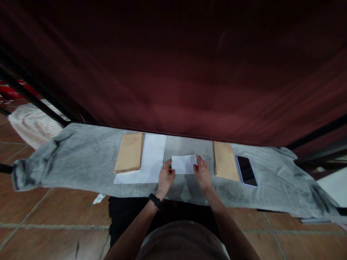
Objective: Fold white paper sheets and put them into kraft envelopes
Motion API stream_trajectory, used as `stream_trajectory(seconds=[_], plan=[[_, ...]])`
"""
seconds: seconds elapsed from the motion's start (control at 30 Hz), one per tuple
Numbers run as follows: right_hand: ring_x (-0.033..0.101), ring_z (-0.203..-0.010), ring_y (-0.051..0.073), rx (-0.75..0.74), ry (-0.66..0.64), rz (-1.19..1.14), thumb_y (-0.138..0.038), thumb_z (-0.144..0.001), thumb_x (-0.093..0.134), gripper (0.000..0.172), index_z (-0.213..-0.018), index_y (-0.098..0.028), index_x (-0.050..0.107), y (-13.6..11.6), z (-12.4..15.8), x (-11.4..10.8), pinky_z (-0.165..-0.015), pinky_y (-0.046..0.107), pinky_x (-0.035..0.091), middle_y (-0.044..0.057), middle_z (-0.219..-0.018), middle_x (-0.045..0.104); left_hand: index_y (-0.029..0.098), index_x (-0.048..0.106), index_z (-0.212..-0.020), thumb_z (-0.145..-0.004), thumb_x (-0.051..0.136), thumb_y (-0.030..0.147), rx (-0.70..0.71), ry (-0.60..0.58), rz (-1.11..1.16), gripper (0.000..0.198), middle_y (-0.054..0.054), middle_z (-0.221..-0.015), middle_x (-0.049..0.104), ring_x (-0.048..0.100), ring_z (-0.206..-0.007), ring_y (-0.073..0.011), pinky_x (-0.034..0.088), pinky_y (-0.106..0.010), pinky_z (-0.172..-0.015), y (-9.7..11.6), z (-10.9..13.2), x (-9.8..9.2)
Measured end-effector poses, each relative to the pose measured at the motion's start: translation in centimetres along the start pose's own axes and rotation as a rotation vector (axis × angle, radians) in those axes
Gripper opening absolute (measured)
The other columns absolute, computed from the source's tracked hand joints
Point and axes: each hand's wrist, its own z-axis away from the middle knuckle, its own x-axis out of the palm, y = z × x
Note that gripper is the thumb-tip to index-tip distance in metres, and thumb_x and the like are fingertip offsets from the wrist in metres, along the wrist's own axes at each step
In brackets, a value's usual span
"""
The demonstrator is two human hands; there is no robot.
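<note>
A folded sheet of white paper [184, 164] lies between my hands over the grey cloth. My left hand [166, 177], with a black band at the wrist, pinches its left end between thumb and fingers. At the right end, my right hand [202, 174] grips the paper the same way, thumb on top. To the left, a stack of brown envelopes [129, 152] rests on larger white sheets [153, 159]. Beside my right hand lies another brown envelope [226, 160].
A phone with a pale purple edge [246, 170] lies right of the single envelope. Grey cloth [81, 159] covers the narrow surface. A dark red panel [173, 90] rises behind it, with black bars [320, 131] at the sides. Striped cloth [35, 122] hangs at far left.
</note>
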Motion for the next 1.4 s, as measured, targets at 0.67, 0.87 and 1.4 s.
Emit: stream_trajectory(seconds=[0.67,0.87,1.4], plan=[[0.037,-0.145,0.024,-0.343,-0.130,0.298,-0.026,-0.103,0.034,0.047,-0.147,-0.014,0.048,-1.7,3.2,2.7,-0.118,0.044,0.029,0.013,-0.155,0.042,0.014,0.058,-0.134,-0.098,0.039,0.017,0.515,0.016,-0.948,0.041,-0.016,-0.136,0.060,0.056,-0.128,-0.0279,0.046,-0.043,-0.106,1.9,1.6,1.1],[0.034,-0.146,0.023,-0.341,-0.154,0.338,-0.017,-0.101,0.034,0.051,-0.150,-0.011,0.042,-1.7,3.4,2.8,-0.120,0.043,0.026,0.015,-0.157,0.040,0.012,0.046,-0.146,-0.103,0.032,0.039,0.616,-0.116,-0.918,0.052,-0.013,-0.158,0.039,0.030,-0.149,-0.0247,0.027,-0.044,-0.122,0.4,0.8,3.6],[0.040,-0.142,0.026,-0.246,-0.019,0.359,-0.027,-0.103,0.032,0.051,-0.150,-0.011,0.041,2.3,0.4,1.6,-0.117,0.047,0.029,0.014,-0.152,0.047,0.003,0.031,-0.153,-0.102,0.029,0.045,0.535,-0.059,-0.965,0.066,-0.019,-0.160,0.030,0.021,-0.152,-0.0275,0.021,-0.046,-0.123,-0.8,-1.1,3.6]])
